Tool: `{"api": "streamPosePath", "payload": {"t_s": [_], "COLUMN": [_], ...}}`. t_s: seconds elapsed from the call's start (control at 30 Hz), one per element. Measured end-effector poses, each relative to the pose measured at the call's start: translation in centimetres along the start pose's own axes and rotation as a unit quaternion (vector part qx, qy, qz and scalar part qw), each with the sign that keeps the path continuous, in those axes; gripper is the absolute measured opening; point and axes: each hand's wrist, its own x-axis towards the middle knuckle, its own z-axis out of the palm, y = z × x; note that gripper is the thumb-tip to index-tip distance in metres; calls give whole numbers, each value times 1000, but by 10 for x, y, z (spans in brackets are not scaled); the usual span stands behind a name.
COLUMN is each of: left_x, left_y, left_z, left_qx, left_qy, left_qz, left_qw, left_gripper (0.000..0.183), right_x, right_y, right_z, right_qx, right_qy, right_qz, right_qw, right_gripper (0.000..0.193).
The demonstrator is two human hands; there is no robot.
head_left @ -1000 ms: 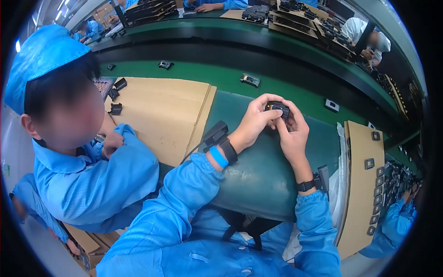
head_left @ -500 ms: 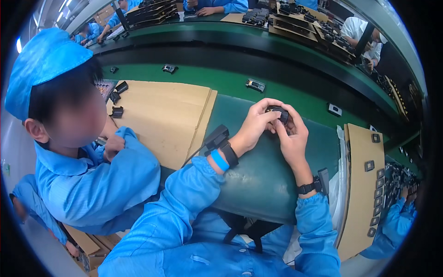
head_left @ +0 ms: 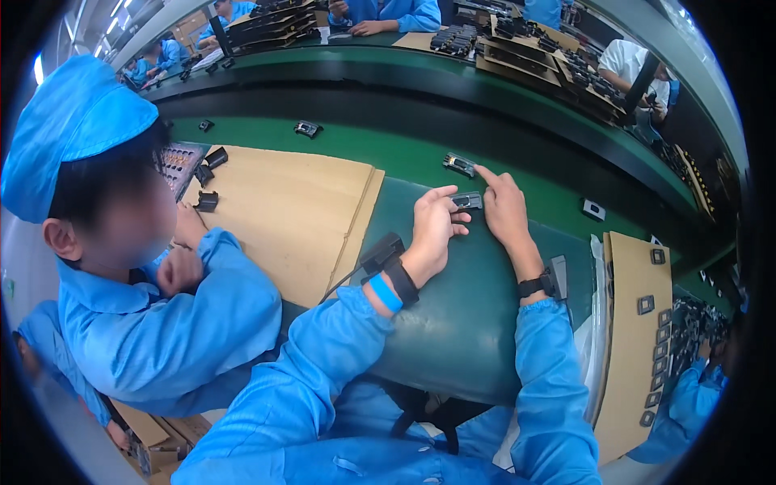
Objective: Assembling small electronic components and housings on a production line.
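Observation:
My left hand [head_left: 435, 224] and my right hand [head_left: 503, 208] meet at the far edge of a dark green pad [head_left: 473, 323], both pinching a small black part [head_left: 466, 200] between them. My right forefinger points out toward another small black part [head_left: 458, 165] lying on the green belt [head_left: 388, 158] just beyond. My sleeves are blue; the left wrist carries a blue band and a black strap with a cable, the right a black watch.
A person in blue cap and coat [head_left: 137, 267] sits close at my left, over a cardboard sheet [head_left: 283, 210] with black parts. A cardboard tray [head_left: 638, 339] of small parts stands at my right. More parts ride the belt; other workers sit across.
My hands have dropped from in front of me down to the pad's far edge with the part, and my right forefinger has stretched out toward the belt.

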Motion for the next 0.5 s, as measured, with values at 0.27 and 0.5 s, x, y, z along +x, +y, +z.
{"api": "streamPosePath", "payload": {"t_s": [0.27, 0.5], "left_x": [0, -2], "left_y": [6, 7], "left_z": [0, 1], "left_qx": [39, 29], "left_qy": [-8, -46], "left_qz": [1, -1], "left_qw": [999, 999], "left_gripper": [55, 49], "right_x": [8, 13], "right_y": [-9, -2], "right_z": [2, 0], "right_qx": [51, 31], "right_qy": [-14, -28], "right_qz": [65, 87], "right_qw": [996, 995], "right_gripper": [40, 47]}}
